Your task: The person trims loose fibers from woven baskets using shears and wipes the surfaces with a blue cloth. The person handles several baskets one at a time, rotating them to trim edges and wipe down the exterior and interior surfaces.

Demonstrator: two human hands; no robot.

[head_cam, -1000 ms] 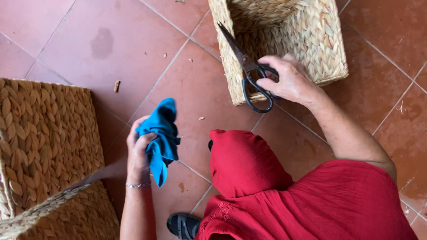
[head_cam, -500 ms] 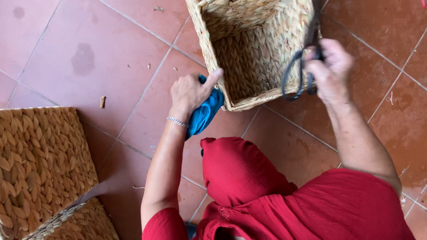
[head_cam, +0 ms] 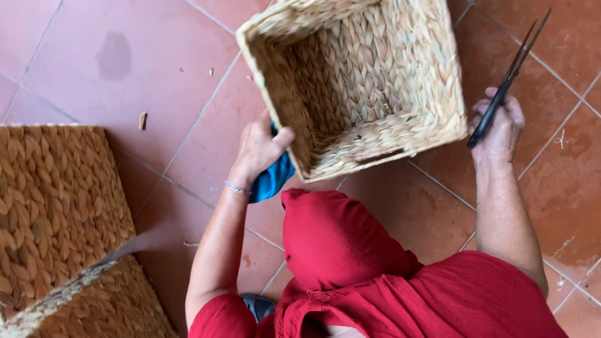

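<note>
- A pale woven basket (head_cam: 369, 81) sits tipped on red floor tiles (head_cam: 94, 56), its open mouth facing up.
- The left hand (head_cam: 260, 150) grips the basket's near-left corner, fingers curled around a blue cloth (head_cam: 272, 178) pressed against its wall.
- The right hand (head_cam: 501, 128), at the basket's right side, closes around black scissors (head_cam: 510, 78), blades slightly parted and pointing away.
- Darker woven baskets (head_cam: 56, 206) lie well left of it.

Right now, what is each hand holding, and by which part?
Left hand: blue cloth, bunched in the palm, pressed against the woven basket at its near-left corner rim. Right hand: black scissors, grip at the handle end, blades pointing up.
</note>
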